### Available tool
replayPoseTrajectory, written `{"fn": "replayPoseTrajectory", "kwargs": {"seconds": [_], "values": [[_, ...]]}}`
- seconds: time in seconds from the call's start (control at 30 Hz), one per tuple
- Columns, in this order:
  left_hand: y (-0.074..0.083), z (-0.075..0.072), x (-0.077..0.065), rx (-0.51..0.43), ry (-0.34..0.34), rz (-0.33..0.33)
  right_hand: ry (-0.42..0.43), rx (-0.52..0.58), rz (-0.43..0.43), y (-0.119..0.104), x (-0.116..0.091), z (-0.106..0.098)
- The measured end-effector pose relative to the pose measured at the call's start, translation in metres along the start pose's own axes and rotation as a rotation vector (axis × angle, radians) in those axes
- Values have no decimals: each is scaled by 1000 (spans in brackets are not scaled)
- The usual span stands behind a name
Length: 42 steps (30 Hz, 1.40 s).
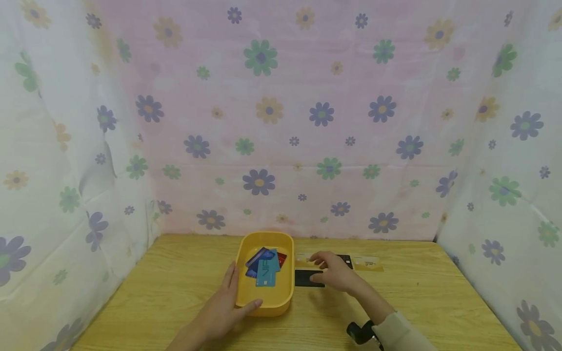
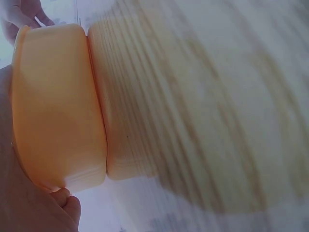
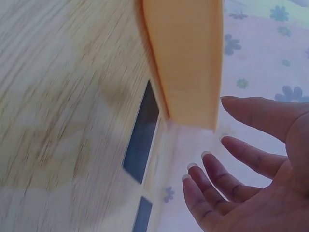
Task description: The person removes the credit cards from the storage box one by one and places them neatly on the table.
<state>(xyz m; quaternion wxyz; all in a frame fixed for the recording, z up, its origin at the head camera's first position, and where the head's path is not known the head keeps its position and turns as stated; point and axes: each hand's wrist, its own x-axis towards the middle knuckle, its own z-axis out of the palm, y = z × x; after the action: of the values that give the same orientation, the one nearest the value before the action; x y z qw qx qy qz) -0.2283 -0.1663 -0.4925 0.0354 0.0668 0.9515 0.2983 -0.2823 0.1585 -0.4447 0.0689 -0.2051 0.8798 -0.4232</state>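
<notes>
My left hand [image 1: 221,304] grips the left side of a yellow plastic bin [image 1: 287,297], thumb over its front rim and fingers along its wall. Inside the bin lie a light blue VIP card [image 1: 266,275], a dark blue card [image 1: 253,269] and a red card [image 1: 281,258], overlapping. My right hand [image 1: 335,273] hovers just right of the bin, fingers spread and nothing between them, as the right wrist view [image 3: 256,164] shows. Below it, a black card [image 1: 305,278] lies on the table. Behind are a pale gold card [image 1: 303,260] and another black card [image 1: 347,261], both partly covered by the hand.
Another pale gold card [image 1: 369,263] lies at the right end of the back row. The wooden table [image 1: 421,302] ends at a flowered curtain [image 1: 303,122] behind and on both sides. A black device [image 1: 360,333] sits at my right wrist.
</notes>
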Motion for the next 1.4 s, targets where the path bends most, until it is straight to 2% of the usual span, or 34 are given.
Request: {"fn": "replayPoseTrajectory", "kwargs": {"seconds": [0.33,0.63,0.83,1.0,1.4], "values": [[2,-1,-1,-9,-8,-6,-47,30,-103,-17,4,9],[1,-1,-1,-19,-2,17,-63,81,-118,-28,11,25],[-1,0,-1,-15,12,39,-42,13,-176,-36,17,35],[-2,0,-1,-16,11,42,-12,-45,-173,-41,22,40],[-3,1,0,-10,19,60,-20,-41,-167,-54,39,56]]}}
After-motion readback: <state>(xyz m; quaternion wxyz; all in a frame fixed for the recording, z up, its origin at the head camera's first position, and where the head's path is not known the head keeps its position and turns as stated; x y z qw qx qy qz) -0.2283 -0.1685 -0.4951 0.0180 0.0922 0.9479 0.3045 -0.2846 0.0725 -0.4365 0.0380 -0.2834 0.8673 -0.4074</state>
